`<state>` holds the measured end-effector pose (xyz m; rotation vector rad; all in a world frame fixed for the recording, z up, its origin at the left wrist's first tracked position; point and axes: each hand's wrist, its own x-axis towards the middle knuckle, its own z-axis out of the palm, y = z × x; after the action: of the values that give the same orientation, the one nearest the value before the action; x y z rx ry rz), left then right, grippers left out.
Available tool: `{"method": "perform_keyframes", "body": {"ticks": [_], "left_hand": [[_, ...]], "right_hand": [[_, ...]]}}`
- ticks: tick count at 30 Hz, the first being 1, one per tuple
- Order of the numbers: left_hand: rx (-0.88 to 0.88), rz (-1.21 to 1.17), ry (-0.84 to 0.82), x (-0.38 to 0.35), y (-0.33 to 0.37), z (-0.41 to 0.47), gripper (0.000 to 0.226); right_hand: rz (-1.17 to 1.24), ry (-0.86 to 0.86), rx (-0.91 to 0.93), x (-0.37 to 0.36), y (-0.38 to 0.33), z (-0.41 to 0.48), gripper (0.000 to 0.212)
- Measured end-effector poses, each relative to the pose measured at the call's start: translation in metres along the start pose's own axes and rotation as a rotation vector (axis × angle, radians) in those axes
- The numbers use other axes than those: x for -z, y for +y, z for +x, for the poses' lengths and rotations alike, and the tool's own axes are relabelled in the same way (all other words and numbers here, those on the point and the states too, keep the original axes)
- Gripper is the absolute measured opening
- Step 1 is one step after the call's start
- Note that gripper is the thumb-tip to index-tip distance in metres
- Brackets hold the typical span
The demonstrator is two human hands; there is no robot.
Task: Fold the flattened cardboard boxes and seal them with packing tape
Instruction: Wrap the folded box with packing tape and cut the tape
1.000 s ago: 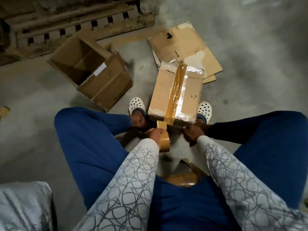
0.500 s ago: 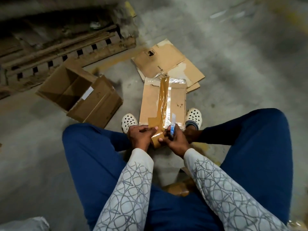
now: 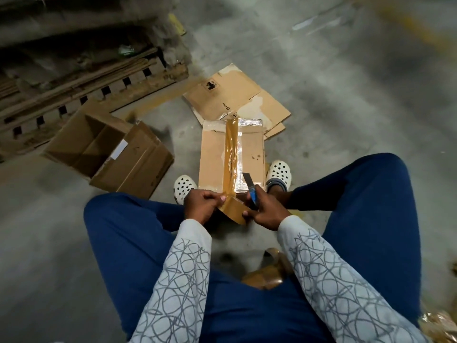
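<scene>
- The floor (image 3: 346, 125) carries everything. I sit on it with my knees spread, and the taped box (image 3: 215, 159) stands between my feet, straight ahead of both hands.
- An open box (image 3: 108, 154) lies on its side off to my left. The flattened boxes (image 3: 230, 95) lie just beyond the taped box's far edge. Neither matters for the next move.
- The tape strip (image 3: 231, 154) runs down the middle of the taped box's top. Its long axis points from the far edge straight toward me, and past the near edge it bridges across to the tape roll (image 3: 233, 210).
- My left hand (image 3: 201, 206) pinches the strip where it peels off the roll, on the strip's left side. I judge this holds the short span taut.
- My right hand (image 3: 268, 210) is curled round the cutter (image 3: 249, 186), with a fingertip also touching the roll's near right rim.
- The roll hangs between my two hands, off the floor, just on my side of the box's near edge.
- The cutter's blade points up and away from me, just right of the strip and roughly parallel to it. I cannot tell whether it touches the tape.
- The cut falls to the right hand, I judge. The blade must turn and travel leftward across the strip's width, in the span between the box's near edge and the roll.
</scene>
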<state>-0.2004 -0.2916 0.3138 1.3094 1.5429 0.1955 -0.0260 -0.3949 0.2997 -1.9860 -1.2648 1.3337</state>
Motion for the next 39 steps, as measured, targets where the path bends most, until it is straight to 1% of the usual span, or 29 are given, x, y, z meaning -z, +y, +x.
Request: {"method": "perform_keyframes", "body": {"ticks": [3,5,7,9,11,12,14,15,16,18,20,22,25,27,29,31,32,34,35,36,37,39], "left_hand": [[-0.152,0.401,0.021,0.004,0.010,0.001,0.018],[-0.250,0.597,0.078,0.009,0.020,0.002,0.018],[-0.319,0.668,0.130,0.019,0.027,0.008,0.016],[-0.394,0.666,0.192,0.031,0.034,0.025,0.016],[-0.455,0.646,0.288,0.044,0.044,0.044,0.019],[-0.467,0.633,0.336,0.049,0.052,0.053,0.021],[-0.470,0.529,0.388,0.055,0.074,0.067,0.024],[-0.451,0.419,0.390,0.055,0.086,0.074,0.024],[-0.428,0.288,0.386,0.052,0.096,0.083,0.025],[-0.359,0.032,0.385,0.046,0.115,0.112,0.026],[-0.277,-0.161,0.359,0.037,0.134,0.146,0.022],[-0.222,-0.285,0.335,0.027,0.155,0.179,0.016],[-0.217,-0.359,0.335,0.009,0.187,0.226,0.018],[-0.288,-0.279,0.356,-0.005,0.197,0.258,0.022],[-0.336,-0.122,0.348,-0.019,0.199,0.292,0.018],[-0.328,0.044,0.262,-0.030,0.192,0.315,0.015],[-0.306,0.121,0.199,-0.036,0.186,0.326,0.018],[-0.260,0.238,0.061,-0.049,0.175,0.343,0.027],[-0.234,0.296,0.004,-0.054,0.170,0.344,0.030],[-0.216,0.361,-0.032,-0.058,0.164,0.344,0.032],[-0.217,0.431,-0.054,-0.064,0.160,0.343,0.031],[-0.238,0.535,-0.036,-0.070,0.157,0.339,0.031]], "right_hand": [[-0.018,0.054,-0.105,-0.010,0.006,0.007,0.051],[0.015,0.123,-0.203,-0.015,0.012,0.014,0.046],[0.086,0.193,-0.299,-0.018,0.016,0.022,0.039],[0.167,0.304,-0.388,-0.021,0.023,0.035,0.036],[0.238,0.421,-0.471,-0.027,0.033,0.048,0.045],[0.290,0.473,-0.506,-0.033,0.048,0.060,0.056],[0.381,0.571,-0.572,-0.038,0.049,0.067,0.079],[0.408,0.593,-0.603,-0.037,0.040,0.065,0.083],[0.417,0.583,-0.632,-0.036,0.029,0.061,0.082],[0.343,0.526,-0.687,-0.043,0.025,0.065,0.073],[0.322,0.533,-0.707,-0.047,0.023,0.069,0.069],[0.391,0.552,-0.712,-0.052,0.025,0.073,0.069],[0.619,0.571,-0.774,-0.062,0.027,0.083,0.061],[0.792,0.570,-0.850,-0.065,0.031,0.089,0.056],[0.987,0.555,-0.891,-0.064,0.037,0.100,0.047],[1.170,0.578,-0.901,-0.060,0.039,0.103,0.043],[1.248,0.569,-0.888,-0.059,0.043,0.106,0.042],[1.344,0.557,-0.872,-0.060,0.045,0.116,0.035],[1.355,0.556,-0.873,-0.062,0.047,0.121,0.033],[1.372,0.573,-0.875,-0.063,0.045,0.124,0.036],[1.353,0.600,-0.894,-0.065,0.046,0.127,0.047],[1.228,0.693,-0.920,-0.064,0.047,0.130,0.080]]}}
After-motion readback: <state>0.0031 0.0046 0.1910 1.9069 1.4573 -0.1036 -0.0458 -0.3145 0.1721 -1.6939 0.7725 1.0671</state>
